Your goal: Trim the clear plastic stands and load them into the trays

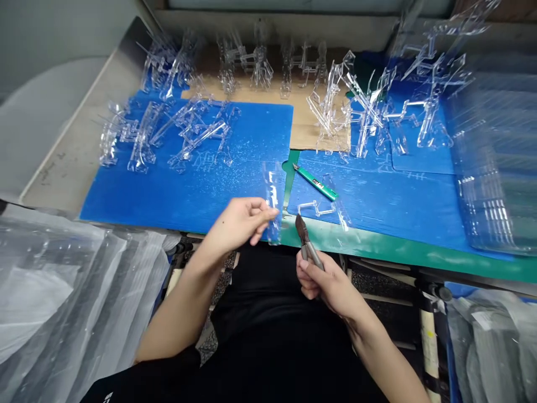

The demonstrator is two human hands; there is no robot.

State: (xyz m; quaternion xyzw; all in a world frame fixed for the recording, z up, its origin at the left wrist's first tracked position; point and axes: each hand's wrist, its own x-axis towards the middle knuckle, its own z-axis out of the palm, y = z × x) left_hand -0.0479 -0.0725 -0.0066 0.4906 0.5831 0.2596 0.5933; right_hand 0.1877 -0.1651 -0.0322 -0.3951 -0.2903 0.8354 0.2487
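My left hand [247,221] pinches a clear plastic strip-like part [273,193] between thumb and fingers, upright over the front edge of the blue mat. In my right hand [319,277] are cutting pliers [308,240], fingers wrapped round the grey handles and dark jaws pointing up and away. Just beyond the jaws lies a clear plastic frame piece [316,209] with a zigzag bar joined to a slanted strip. A green craft knife [314,182] rests behind that piece, its tip toward the upper left.
Clusters of clear moulded parts stand at the left [142,134], along the back [260,61] and right [369,112], on blue mats and cardboard [302,126]. Clear stacked trays [499,168] sit far right. Bagged sheets [75,302] lie lower left, more bags [495,336] lower right.
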